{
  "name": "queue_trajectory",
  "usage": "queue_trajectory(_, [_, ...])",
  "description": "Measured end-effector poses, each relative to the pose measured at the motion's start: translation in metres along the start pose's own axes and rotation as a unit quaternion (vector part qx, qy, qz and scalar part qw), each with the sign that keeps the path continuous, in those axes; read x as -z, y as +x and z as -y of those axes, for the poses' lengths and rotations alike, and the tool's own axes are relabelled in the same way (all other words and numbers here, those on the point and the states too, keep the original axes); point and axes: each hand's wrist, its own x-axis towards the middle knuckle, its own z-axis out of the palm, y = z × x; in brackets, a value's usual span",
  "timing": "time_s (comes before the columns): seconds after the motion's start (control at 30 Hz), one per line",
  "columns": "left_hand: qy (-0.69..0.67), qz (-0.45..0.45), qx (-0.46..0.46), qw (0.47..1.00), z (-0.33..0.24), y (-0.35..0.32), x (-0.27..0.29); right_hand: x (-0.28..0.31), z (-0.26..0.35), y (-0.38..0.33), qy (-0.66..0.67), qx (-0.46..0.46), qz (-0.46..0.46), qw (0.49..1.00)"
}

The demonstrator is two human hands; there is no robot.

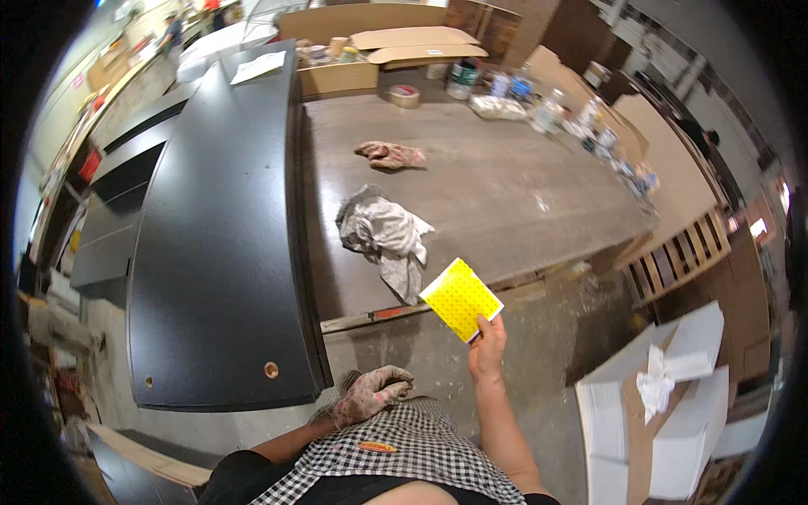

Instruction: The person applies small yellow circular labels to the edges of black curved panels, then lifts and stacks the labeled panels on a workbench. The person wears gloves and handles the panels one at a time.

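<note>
My bare right hand pinches a yellow sheet of small stickers with a white edge, thumb on top, held up past the worktable's front edge. My left hand wears a stained, patterned work glove and rests against the checked apron, fingers curled; whether anything is inside them is hidden. Close to it lies the near end of a long black panel, with a round hole in its surface near the corner. A crumpled grey-white rag lies on the brown worktable, and beyond it another stained glove.
A tape roll, an open cardboard box, bottles and a white bundle line the table's far side. More dark panels stand left. At the right are a slatted wooden piece and white boards on the floor.
</note>
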Motion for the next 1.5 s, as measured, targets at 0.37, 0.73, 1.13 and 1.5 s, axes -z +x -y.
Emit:
queue_trajectory(0.37, [-0.054,-0.224,-0.047,0.972,-0.046,0.122,-0.033,-0.036,0.004,0.229,0.009,-0.026,0.106,0.994])
queue_trajectory(0.73, [-0.064,-0.346,0.021,0.936,-0.100,0.211,-0.090,-0.040,0.019,0.352,-0.017,-0.103,0.174,0.979])
queue_trajectory(1.13, [-0.179,-0.459,-0.009,0.870,-0.111,0.227,-0.034,-0.199,-0.015,0.452,-0.065,-0.125,0.265,0.954])
queue_trajectory(1.5, [-0.116,-0.534,-0.001,0.837,-0.124,0.247,0.041,-0.339,-0.042,0.511,-0.221,-0.223,0.306,0.899])
